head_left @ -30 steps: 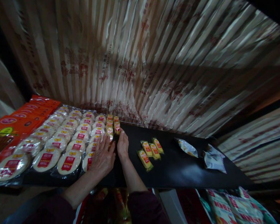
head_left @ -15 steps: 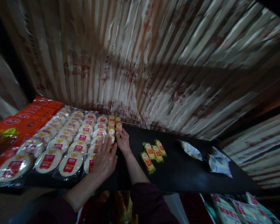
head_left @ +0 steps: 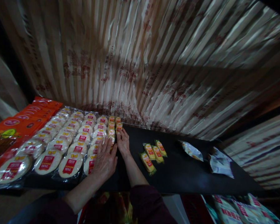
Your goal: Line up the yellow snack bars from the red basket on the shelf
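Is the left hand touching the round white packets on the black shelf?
Touching. The head view shows the left hand lying flat on the nearest round white packets, its palm covering their right edge.

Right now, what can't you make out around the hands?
Head view only:
- Packets under the left hand: covered by the palm.
- Whether the right hand grips a yellow packet: fingertips hide it.
- Packet print: too small and dim.
- Goods below the black shelf: cut off by the bottom edge.

A single head-worn camera looks forward and down, close over a black shelf (head_left: 182, 177) before a striped wall (head_left: 154, 62).
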Tool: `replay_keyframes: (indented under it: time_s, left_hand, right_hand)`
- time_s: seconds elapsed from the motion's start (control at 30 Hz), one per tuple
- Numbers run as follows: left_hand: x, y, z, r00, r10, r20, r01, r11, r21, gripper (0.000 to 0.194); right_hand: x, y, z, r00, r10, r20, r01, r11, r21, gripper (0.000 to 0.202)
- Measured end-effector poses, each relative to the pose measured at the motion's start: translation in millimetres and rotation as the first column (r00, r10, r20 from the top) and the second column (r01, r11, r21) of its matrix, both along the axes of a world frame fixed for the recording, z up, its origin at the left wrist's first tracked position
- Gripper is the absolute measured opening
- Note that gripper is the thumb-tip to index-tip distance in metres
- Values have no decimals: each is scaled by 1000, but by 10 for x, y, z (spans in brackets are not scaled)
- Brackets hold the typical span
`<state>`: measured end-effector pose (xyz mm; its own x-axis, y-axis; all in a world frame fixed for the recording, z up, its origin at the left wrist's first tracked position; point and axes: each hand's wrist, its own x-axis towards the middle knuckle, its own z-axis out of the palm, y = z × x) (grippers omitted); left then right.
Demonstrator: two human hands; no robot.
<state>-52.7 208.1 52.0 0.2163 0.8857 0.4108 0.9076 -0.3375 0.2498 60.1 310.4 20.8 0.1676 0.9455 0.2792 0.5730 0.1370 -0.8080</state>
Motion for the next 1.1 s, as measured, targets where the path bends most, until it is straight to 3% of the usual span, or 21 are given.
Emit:
replay_keyframes:
  time_s: [0.6,0.8,0.97,1.1]
  left_hand:
    - [-8,11,-10,1000,-5,30,6,1000,-5,49]
    - [55,48,-6,999,-28,41,27,999,41,53]
    - [132,103,-25,994,-90,56,86,993,76,47]
    - [219,150,-38,995,-52,80,47,997,57,39]
  right_hand:
    - [49,141,-26,998,-49,26,47,994,97,46]
    - [73,486,166,1000,-12,23,11,997,72,52]
    - [63,855,332,996,84,43,-85,996,9,55]
    - [88,1102,385,982,164,94,-158,985,-71,60]
